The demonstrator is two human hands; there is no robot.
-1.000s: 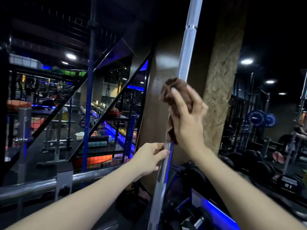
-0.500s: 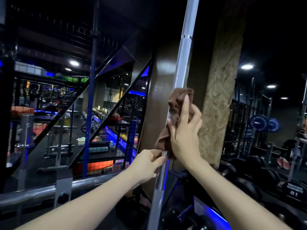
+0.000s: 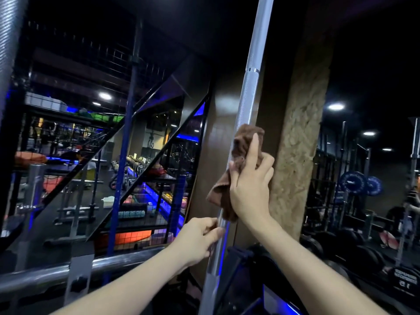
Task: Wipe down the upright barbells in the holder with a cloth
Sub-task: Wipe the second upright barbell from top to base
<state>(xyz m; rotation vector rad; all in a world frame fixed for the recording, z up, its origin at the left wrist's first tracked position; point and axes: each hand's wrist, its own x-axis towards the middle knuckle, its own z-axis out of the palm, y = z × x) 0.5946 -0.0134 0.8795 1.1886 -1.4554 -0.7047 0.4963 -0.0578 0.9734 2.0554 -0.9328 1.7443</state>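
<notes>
A silver upright barbell (image 3: 248,87) runs from the bottom centre up and out of the top of the view, with knurled sections and a ring mark. A brown cloth (image 3: 243,146) is wrapped around the bar at mid height. My right hand (image 3: 252,185) grips the cloth against the bar, fingers curled around it. Just below, my left hand (image 3: 200,237) holds the bare shaft, thumb and fingers around it. The holder at the bar's foot is hidden.
A horizontal chrome rail (image 3: 45,272) crosses at lower left. A second knurled bar (image 3: 10,42) stands at the far left edge. A rough pillar (image 3: 300,155) rises right behind the barbell. Dumbbells (image 3: 363,253) and blue weight plates (image 3: 352,185) fill the right side.
My right hand and the cloth have slid a short way down the bar towards my left hand. My left hand keeps its hold on the shaft.
</notes>
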